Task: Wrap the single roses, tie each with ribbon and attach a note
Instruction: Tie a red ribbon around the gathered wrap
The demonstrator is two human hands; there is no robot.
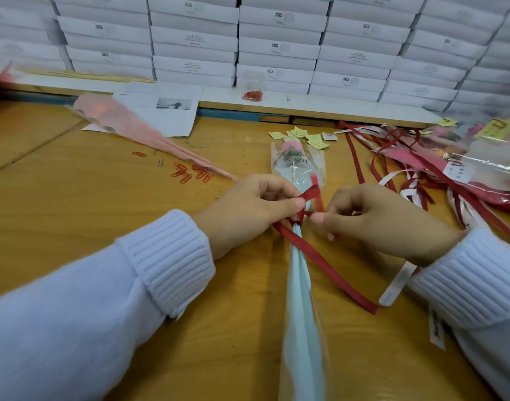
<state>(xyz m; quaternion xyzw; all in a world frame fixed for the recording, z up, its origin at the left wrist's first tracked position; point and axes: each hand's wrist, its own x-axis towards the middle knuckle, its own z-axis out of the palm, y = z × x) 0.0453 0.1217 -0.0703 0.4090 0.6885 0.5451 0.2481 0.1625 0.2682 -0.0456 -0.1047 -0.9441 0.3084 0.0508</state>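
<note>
- Because the wrapped rose (298,169) lies flat on the table (74,183) straight ahead of me, bloom end away and pale blue tail toward me, the narrow neck of its wrap sits right between both hands, where a knot belongs.
- I see the red ribbon (326,267) crossing that neck. One loop stands up above the crossing and a long tail trails off to the lower right on the wood, so I judge the bow half formed.
- I see the left hand (248,209) pinching the loop between thumb and forefinger, probably to keep its shape while the tie is drawn.
- The right hand (384,224) pinches the ribbon just beside the crossing from the other side. Which strand it holds is hidden behind the fingertips.
- Yellow notes (308,137) lie just beyond the bloom and red paper clips (187,173) lie off to the left, near enough for the attaching step, which is not yet done on this rose.
- Spare ribbons (392,175) and finished roses (479,169) are heaped at the right, pink sleeves (132,125) lie at the left, and white boxes (276,39) wall the back.
</note>
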